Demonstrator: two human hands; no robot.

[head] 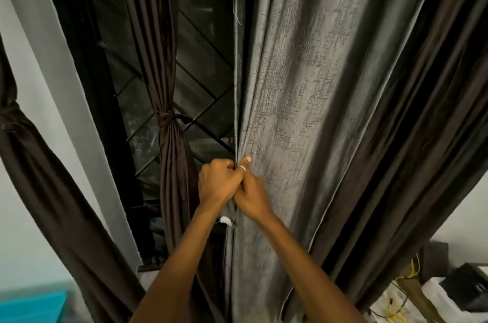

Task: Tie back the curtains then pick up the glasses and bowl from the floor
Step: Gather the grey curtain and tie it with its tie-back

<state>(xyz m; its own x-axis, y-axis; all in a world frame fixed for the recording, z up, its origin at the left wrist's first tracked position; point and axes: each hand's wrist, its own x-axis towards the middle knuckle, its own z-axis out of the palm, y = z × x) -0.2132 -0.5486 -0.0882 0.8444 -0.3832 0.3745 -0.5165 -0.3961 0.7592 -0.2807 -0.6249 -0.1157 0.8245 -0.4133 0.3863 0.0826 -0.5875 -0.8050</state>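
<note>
A wide grey textured curtain (pixel 303 100) hangs loose in front of me, with a dark brown curtain (pixel 412 124) behind it on the right. My left hand (pixel 215 182) and my right hand (pixel 249 192) meet at the grey curtain's left edge, and both grip that edge with curled fingers. The right thumb, which wears a ring, presses on the fabric. A narrower brown curtain (pixel 169 153) to the left is tied in a knot at its middle. The glasses and bowl are out of view.
A window with a dark diagonal grille (pixel 200 63) lies behind the curtains. Another tied brown curtain (pixel 39 164) hangs at far left against a white wall. A teal object (pixel 29 304) is at bottom left. Boxes and yellow wires (pixel 412 293) clutter the bottom right.
</note>
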